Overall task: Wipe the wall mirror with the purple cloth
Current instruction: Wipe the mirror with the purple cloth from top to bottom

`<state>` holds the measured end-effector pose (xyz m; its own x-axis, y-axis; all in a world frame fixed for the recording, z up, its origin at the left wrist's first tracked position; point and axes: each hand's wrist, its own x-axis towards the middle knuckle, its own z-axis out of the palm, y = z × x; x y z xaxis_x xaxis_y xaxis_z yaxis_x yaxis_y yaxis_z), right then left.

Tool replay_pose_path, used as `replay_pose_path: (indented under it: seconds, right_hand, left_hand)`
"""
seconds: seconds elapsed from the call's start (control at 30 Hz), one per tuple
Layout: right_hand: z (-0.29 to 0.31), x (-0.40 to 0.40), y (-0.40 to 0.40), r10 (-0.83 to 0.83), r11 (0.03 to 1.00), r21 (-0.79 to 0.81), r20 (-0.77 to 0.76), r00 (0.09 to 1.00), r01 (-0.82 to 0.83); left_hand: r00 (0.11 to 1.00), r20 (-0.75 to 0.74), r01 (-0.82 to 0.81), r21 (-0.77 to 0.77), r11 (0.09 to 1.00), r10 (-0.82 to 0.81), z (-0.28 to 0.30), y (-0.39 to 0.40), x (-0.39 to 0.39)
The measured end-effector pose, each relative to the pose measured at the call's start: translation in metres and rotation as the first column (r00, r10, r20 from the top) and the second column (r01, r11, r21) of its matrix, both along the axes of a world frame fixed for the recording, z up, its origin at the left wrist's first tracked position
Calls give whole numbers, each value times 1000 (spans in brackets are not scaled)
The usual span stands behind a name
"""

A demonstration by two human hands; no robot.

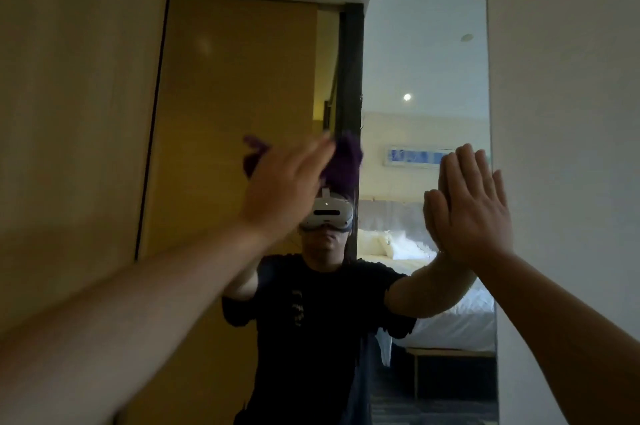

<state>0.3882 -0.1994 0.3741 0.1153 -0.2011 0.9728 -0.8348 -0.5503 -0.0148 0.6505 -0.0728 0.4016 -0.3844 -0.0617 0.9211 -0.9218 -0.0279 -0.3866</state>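
A tall wall mirror (242, 61) fills the middle of the head view, between a wood panel and a white wall. My left hand (284, 182) presses the purple cloth (343, 161) flat against the glass at about head height; the hand is blurred and covers most of the cloth, which sticks out on both sides. My right hand (481, 210) lies flat with fingers spread near the mirror's right edge, touching its own reflection. It holds nothing.
A wood wall panel (76, 113) borders the mirror on the left and a white wall (568, 113) on the right. The glass reflects a person in a black shirt with a headset, a bed and a yellow door.
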Motion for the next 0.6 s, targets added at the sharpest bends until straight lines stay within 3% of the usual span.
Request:
replay_pose_path:
  seconds: [0.17, 0.27, 0.37, 0.6]
  right_hand:
    - [-1, 0, -5, -14, 1000, 0, -8, 1000, 14]
    - [-1, 0, -7, -16, 1000, -5, -5, 1000, 16]
    - [-1, -1, -7, -12, 1000, -2, -14, 1000, 12]
    - [1, -3, -3, 4, 1000, 0, -18, 1000, -4]
  left_hand:
    - [989, -137, -40, 41, 998, 45, 151, 1, -60]
    - [983, -116, -129, 138, 982, 145, 186, -13, -75]
    - [969, -54, -232, 130, 964, 240, 160, -37, -74]
    - [980, 110, -179, 124, 976, 165, -3, -39, -64]
